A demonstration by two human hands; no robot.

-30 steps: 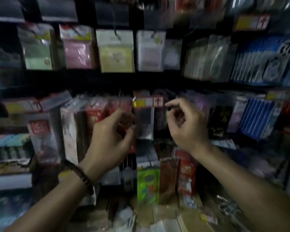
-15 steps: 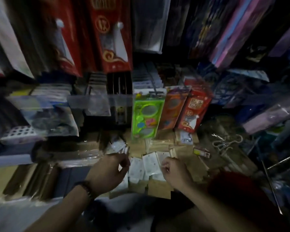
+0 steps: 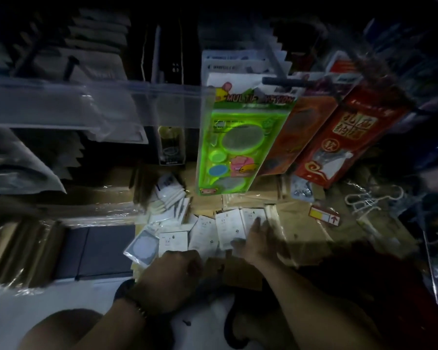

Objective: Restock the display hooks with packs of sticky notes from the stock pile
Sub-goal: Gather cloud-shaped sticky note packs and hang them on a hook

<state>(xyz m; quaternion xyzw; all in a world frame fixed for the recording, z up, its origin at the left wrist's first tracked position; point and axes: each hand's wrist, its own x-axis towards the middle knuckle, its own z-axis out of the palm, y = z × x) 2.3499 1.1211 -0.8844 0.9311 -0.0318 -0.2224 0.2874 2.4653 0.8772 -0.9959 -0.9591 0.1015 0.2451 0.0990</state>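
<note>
Resting flat, the right hand [image 3: 257,238] has its fingers [image 3: 258,223] straight and together on the white sticky note packs [image 3: 226,229]. Left hand [image 3: 172,271] is curled knuckles-up at the pile's near edge, honestly can't tell if it's pinching anything. Packs lie scattered over brown paper bundles [image 3: 299,231]; a green toy pack [image 3: 238,147] hangs above the pile's far side, red packs [image 3: 339,137] just beside it.

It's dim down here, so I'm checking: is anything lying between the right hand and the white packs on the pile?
Nothing visible does. The right hand touches the white packs, which sit uncovered; the green toy pack hangs farther back.
</note>
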